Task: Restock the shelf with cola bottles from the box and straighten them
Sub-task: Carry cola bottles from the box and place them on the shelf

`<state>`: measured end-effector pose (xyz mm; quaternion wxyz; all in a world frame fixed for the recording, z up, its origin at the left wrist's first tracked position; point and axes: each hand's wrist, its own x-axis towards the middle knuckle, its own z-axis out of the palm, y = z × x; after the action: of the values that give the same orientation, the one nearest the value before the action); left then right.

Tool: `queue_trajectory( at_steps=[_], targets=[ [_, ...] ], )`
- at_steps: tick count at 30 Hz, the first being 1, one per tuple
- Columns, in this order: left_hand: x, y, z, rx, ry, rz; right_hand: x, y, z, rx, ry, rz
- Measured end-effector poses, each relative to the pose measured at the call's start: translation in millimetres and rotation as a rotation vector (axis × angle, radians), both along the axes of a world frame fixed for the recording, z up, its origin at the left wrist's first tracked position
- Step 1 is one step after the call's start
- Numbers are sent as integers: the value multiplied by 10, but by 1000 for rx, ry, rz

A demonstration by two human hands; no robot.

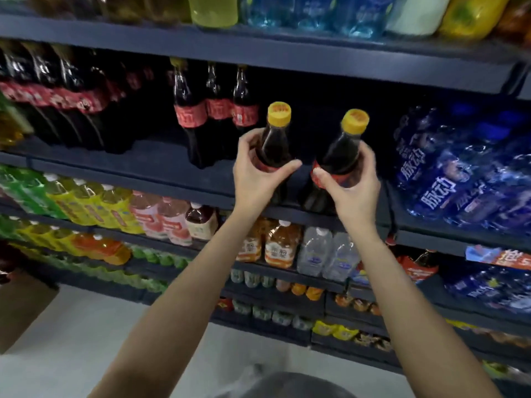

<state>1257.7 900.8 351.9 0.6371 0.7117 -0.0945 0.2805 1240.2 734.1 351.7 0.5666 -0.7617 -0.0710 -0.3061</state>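
Two dark cola bottles with yellow caps stand at the front edge of the dark blue shelf (138, 156). My left hand (255, 173) grips the left bottle (274, 142) around its shoulder and red label. My right hand (352, 191) grips the right bottle (344, 150), which tilts slightly to the right. Behind them, a row of three cola bottles (214, 110) with red labels stands further back on the same shelf. Larger cola bottles (66, 96) fill the shelf's left part. The box (20, 308) shows as brown cardboard at the left edge on the floor.
Blue water bottles (448, 173) lie packed to the right on the same level. Yellow, green, pink and orange drinks (120, 211) fill the shelves below. More bottles stand on the top shelf (316, 50). White floor lies underneath.
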Motion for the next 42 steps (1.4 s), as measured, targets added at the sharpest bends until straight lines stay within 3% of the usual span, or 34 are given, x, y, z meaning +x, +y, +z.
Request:
queue_trajectory(
  at_steps=[5,10,13,21,31,42],
  targets=[
    [580,87,37,-1,48,-15,471,131,40,-4,12,-85],
    [796,202,-251,280,58,-130,666,188,-147,-123,88,-75],
    [724,231,-577,435,105,-26,556,153,-432,-226,155,-99],
    [1022,-6,-590,441,79,229,1066,171,-463,-276,118,-167],
    [2121,-652,-481,518,246,262,2066,-22,-472,-250,105,-277],
    [2402,-597,-477,467,133,314,2318,-32,-419,-258,158,-193]
  ],
)
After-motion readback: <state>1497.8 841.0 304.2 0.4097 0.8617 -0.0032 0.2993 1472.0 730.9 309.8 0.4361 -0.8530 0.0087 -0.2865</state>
